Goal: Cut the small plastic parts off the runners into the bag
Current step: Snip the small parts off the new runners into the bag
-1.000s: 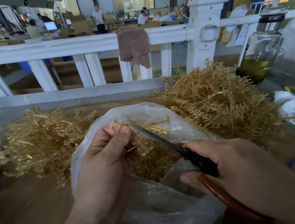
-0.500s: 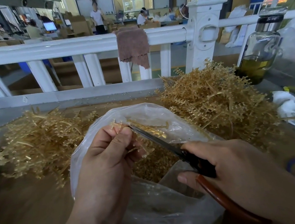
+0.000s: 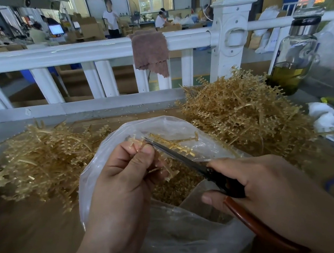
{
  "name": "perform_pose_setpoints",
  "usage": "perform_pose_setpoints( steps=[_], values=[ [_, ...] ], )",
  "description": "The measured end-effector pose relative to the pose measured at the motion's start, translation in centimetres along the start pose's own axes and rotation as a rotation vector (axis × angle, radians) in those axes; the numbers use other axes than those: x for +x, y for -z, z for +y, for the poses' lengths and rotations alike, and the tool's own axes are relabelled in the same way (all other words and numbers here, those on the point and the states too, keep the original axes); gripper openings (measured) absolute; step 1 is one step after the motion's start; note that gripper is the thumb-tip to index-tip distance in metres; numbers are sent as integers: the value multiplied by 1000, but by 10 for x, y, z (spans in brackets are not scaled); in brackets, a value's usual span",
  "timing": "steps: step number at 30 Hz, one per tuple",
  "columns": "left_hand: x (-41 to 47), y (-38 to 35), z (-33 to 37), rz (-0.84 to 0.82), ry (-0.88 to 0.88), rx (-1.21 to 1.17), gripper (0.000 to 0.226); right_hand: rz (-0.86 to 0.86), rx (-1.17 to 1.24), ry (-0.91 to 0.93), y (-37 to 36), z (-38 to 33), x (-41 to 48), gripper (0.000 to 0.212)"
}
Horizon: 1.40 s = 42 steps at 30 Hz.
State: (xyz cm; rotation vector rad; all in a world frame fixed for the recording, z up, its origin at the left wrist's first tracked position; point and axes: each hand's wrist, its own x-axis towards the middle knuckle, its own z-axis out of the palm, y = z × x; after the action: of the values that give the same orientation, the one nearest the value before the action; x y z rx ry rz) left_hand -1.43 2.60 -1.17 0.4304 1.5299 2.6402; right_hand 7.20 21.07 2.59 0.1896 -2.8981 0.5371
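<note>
left hand (image 3: 122, 180) around runner (image 3: 174, 144), above bag (image 3: 162, 123)

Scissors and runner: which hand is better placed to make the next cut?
Right. The right hand grips the scissors, whose tip lies at the runner; the left hand is busy pinching that runner over the open bag.

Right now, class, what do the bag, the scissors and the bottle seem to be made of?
Bag: thin clear plastic film, glossy and crinkled. Scissors: dark, slim metal blades, probably steel; the smooth reddish-brown handle looks plastic-coated. Bottle: transparent, likely glass, with a shiny metal collar.
</note>
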Motion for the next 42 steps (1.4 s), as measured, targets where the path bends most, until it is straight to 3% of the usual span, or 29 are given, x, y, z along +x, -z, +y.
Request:
perform_pose_setpoints(
  steps=[6,11,26,33,42],
  values=[
    [0,1,-3,10,-3,6,15,-16,-31,-1,2,-2,0,51],
    [-1,2,-2,-3,-3,-5,20,-30,-20,-2,1,-3,-1,32],
    [0,3,-5,13,6,30,22,-41,-54,-4,2,-5,-1,42],
    [0,5,-5,25,28,41,18,-38,-38,1,0,-4,0,28],
    [-1,8,-3,61,41,26,11,10,-46,34,-9,3,-1,41]
  ],
)
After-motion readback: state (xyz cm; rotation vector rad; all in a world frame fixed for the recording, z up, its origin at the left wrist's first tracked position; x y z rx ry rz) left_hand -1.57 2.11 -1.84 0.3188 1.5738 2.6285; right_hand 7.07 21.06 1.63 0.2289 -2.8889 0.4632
